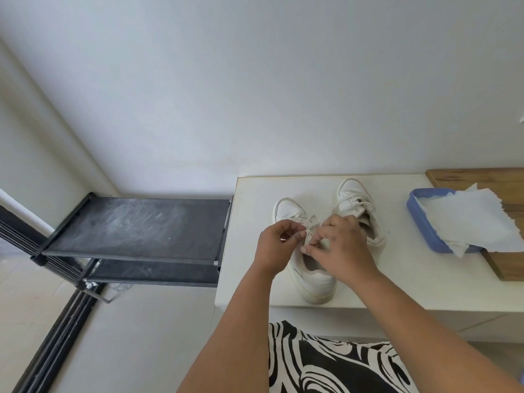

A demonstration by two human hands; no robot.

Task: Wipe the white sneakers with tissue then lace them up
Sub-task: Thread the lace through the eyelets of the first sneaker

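Observation:
Two white sneakers stand side by side on a white table [397,279], toes pointing away from me. Over the near left sneaker [314,282], my left hand [276,245] pinches one end of its white lace [310,222]. My right hand [340,245] pinches the other part of the same lace close beside it, above the shoe's opening. The right sneaker [354,199] sits a little farther back with its laces crossed over the tongue. White tissue [470,219] lies in a blue tray [419,222] at the right.
A wooden board [499,268] lies under the blue tray at the table's right end. Left of the table, a black shoe rack [136,228] with dusty fabric shelves stands against the wall. My black-and-white patterned clothing [334,364] is below the table's front edge.

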